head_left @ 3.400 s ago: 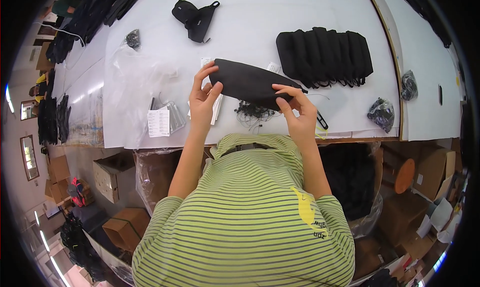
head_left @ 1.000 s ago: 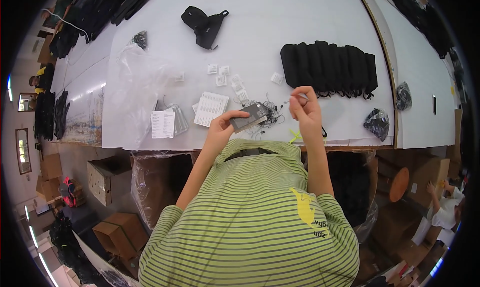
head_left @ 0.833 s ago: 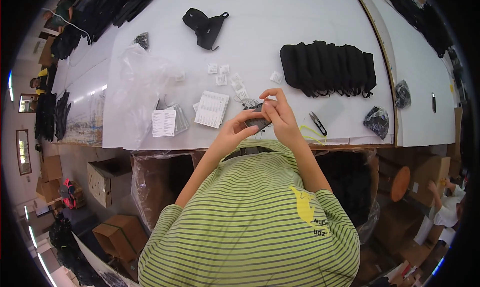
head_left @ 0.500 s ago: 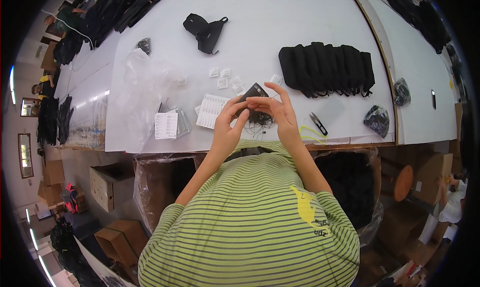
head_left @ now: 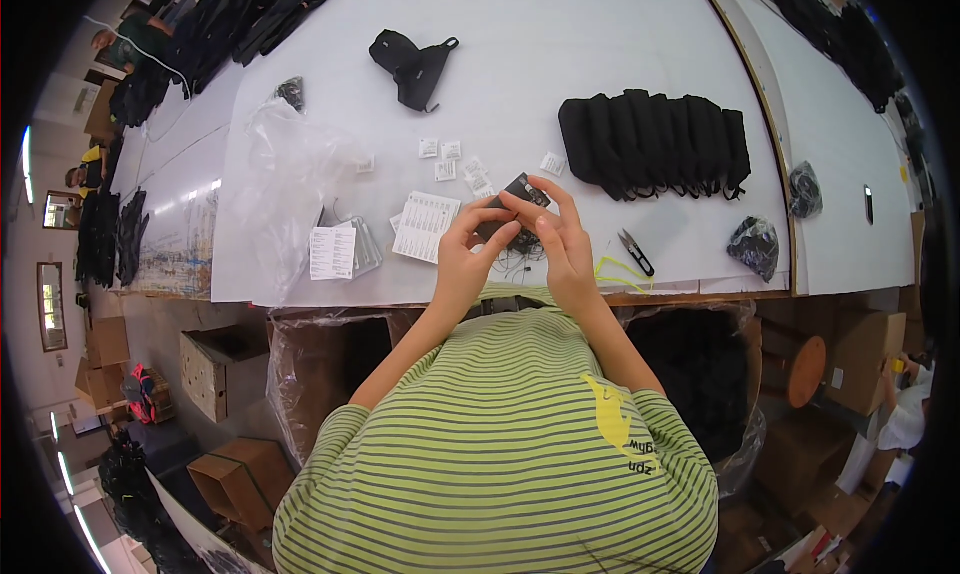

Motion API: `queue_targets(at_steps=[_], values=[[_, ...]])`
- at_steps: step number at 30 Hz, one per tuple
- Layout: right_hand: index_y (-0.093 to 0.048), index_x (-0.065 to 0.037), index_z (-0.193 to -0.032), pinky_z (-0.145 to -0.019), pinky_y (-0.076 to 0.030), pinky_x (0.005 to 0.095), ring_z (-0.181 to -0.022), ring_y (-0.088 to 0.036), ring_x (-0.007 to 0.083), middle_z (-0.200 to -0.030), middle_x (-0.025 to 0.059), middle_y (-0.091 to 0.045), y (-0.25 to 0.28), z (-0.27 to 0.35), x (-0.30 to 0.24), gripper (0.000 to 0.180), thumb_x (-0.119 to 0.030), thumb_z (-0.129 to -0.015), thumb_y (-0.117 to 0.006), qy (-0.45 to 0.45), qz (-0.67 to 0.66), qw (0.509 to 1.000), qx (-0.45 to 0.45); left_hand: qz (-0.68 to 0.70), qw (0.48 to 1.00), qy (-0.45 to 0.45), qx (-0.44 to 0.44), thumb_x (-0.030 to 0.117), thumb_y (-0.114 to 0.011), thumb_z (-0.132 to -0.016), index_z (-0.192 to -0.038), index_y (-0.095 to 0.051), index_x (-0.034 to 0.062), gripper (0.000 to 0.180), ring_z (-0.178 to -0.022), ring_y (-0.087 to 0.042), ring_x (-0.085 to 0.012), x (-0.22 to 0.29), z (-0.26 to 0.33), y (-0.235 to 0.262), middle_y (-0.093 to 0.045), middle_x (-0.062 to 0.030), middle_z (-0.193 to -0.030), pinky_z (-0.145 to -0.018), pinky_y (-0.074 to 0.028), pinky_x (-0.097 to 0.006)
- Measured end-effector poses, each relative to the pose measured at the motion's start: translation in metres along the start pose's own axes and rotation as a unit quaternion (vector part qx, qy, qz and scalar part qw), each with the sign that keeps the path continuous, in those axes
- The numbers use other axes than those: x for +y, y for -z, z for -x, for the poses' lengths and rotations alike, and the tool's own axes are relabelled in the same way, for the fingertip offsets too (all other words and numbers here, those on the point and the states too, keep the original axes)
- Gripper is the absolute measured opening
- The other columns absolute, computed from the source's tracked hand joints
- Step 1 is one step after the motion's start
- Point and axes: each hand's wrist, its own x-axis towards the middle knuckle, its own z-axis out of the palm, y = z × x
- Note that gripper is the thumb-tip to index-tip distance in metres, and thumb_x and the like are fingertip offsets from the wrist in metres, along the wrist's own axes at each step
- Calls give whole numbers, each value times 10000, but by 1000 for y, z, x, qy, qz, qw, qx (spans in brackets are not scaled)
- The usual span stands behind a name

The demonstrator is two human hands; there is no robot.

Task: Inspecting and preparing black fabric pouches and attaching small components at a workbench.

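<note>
Both hands meet over a dark, flat hang tag [head_left: 519, 185] near the table's front edge. My left hand [head_left: 468, 252] is closed, gripping the tag's left side between thumb and fingers. From the other side, my right hand [head_left: 567, 242] pinches at the tag, its index finger along the upper right edge. Part of the tag is covered by my fingers. A tangle of thin black strings [head_left: 528, 245] lies just below it. Small white packets [head_left: 447, 170] and a printed white label sheet [head_left: 427, 226] lie to the left of my hands.
Thread snips [head_left: 637, 254] and a yellow-green cord [head_left: 612, 271] lie right of my hands. Farther back are a row of black fabric pouches [head_left: 655, 144] and one separate black fabric piece [head_left: 413, 69]. Clear plastic [head_left: 282, 174] and a label stack [head_left: 333, 253] sit left.
My right hand's fingers were raised and spread; they have come down and closed on the tag. My left hand keeps its grip, shifted slightly right.
</note>
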Motion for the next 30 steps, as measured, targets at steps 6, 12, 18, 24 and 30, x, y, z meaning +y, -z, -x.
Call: queue_targets(at_steps=[6, 12, 18, 24, 30], values=[[-417, 19, -1317, -752, -459, 280, -803, -603, 156, -1154, 116, -640, -6, 3, -1, 388, -132, -961, -377, 15, 136, 990, -14, 16, 999, 21, 38, 100, -690, -828, -959, -652, -14, 178, -877, -607, -114, -4, 0, -1, -589, -94, -1154, -633, -503, -201], [-438, 14, -1302, -681, -471, 264, -711, -591, 149, -1097, 122, -653, -8, 3, 1, 377, -87, -941, -397, 6, 136, 991, -10, -11, 999, 19, 37, 91, -695, -817, -944, -654, -2, 162, -865, -603, -94, -6, 1, 2, -592, -75, -1156, -620, -485, -187], [-439, -7, -1292, -658, -471, 264, -655, -584, 160, -1068, 138, -660, -10, 3, -3, 362, -68, -939, -392, -2, 176, 984, -21, -25, 999, 12, 39, 103, -693, -820, -936, -657, 18, 149, -860, -601, -86, -7, 0, 3, -594, -69, -1155, -630, -474, -189], [-567, -10, -1105, -670, -489, 328, -732, -606, 241, -902, 129, -651, -8, -3, 6, 234, -37, -881, -501, 92, 263, 960, 2, -34, 998, 7, 44, 87, -680, -824, -922, -648, 17, 125, -857, -608, -107, -17, 0, 8, -594, -87, -1138, -669, -499, -230], [-613, -2, -914, -668, -500, 309, -730, -609, 202, -822, 105, -620, 4, 3, 14, 96, -40, -826, -613, 7, 349, 937, -15, -171, 982, -64, -56, 57, -648, -840, -1000, -575, 1, 185, -931, -603, -161, -10, -2, 15, -595, -142, -1078, -763, -494, -262]])
